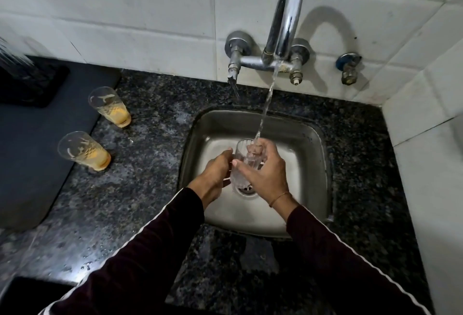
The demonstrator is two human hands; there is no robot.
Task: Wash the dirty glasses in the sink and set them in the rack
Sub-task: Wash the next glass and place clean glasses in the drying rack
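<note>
- Fingers [253,150] of the right hand [265,174] are reaching into the mouth of a clear ribbed glass [241,164], thumb lying along its outer wall, while the left hand [216,175] is gripping the glass from the side.
- The glass is being held over the drain of the steel sink [308,139], under water [266,104] that is running from the chrome tap [283,21].
- Two dirty glasses, one nearer [84,150] and one farther [110,106], each holding orange residue, are standing on the dark granite desk [155,104] left of the sink, beside a dark mat [37,152].
</note>
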